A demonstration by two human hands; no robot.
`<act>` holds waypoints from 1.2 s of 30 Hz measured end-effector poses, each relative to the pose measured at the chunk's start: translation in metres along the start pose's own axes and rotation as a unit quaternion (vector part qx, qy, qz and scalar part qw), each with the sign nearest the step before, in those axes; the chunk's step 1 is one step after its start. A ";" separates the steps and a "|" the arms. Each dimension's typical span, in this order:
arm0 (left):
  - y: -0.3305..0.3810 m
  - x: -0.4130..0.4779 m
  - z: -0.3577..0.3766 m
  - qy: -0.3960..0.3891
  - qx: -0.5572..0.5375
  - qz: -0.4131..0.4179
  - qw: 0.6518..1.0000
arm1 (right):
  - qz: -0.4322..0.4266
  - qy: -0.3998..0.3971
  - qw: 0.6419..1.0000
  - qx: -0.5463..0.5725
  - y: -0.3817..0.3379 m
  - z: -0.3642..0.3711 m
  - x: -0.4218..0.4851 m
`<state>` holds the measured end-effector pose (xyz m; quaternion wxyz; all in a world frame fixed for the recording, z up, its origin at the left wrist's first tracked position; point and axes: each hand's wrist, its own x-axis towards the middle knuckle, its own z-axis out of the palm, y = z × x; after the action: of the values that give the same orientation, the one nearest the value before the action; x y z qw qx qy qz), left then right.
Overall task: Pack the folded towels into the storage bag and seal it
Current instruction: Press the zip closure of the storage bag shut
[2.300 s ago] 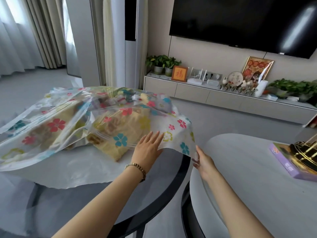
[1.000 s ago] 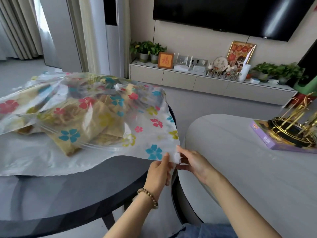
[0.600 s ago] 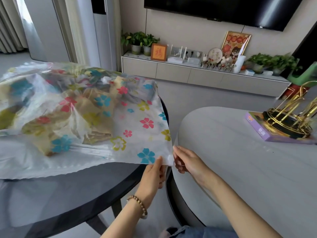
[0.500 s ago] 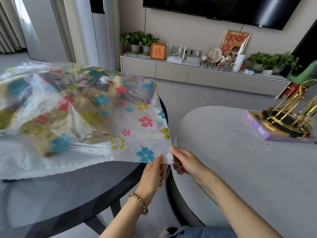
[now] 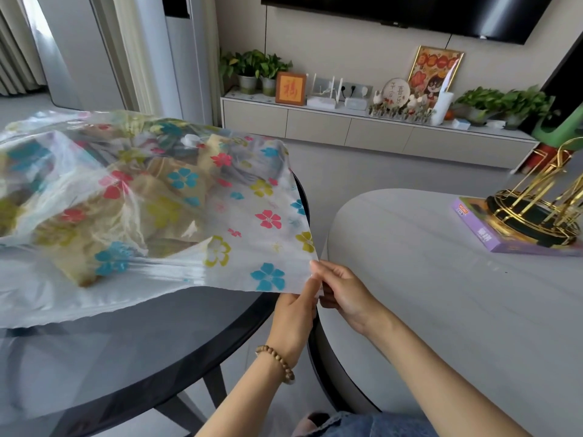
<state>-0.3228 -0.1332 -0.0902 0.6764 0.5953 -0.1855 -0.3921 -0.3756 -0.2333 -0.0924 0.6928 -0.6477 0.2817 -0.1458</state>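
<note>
My left hand (image 5: pixel 296 313) and right hand (image 5: pixel 344 294) pinch the near right corner of the storage bag (image 5: pixel 246 247) side by side; from there the bag stretches away left across the dark table (image 5: pixel 220 335), left hand on its side, with the folded towels (image 5: pixel 157 200) lying farther left inside

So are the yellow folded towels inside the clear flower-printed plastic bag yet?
Inside: the yellow folded towels show through the film of the clear flower-printed plastic bag, its printed flowers lying over them.
</note>
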 end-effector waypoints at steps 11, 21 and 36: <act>0.010 0.002 -0.014 0.002 0.042 0.002 0.999 | 0.013 0.061 0.998 -0.011 -0.006 0.004 -0.008; 0.009 0.007 -0.019 0.035 -0.051 -0.051 0.997 | 0.008 0.097 0.995 -0.009 -0.004 -0.003 -0.016; 0.020 0.003 -0.038 0.081 -0.013 0.000 0.997 | 0.011 0.093 0.989 0.110 -0.009 0.061 -0.020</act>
<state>-0.2870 -0.1109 -0.0805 0.6967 0.6162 -0.1251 -0.3453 -0.3542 -0.1732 -0.0794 0.7322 -0.5476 0.3347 -0.2280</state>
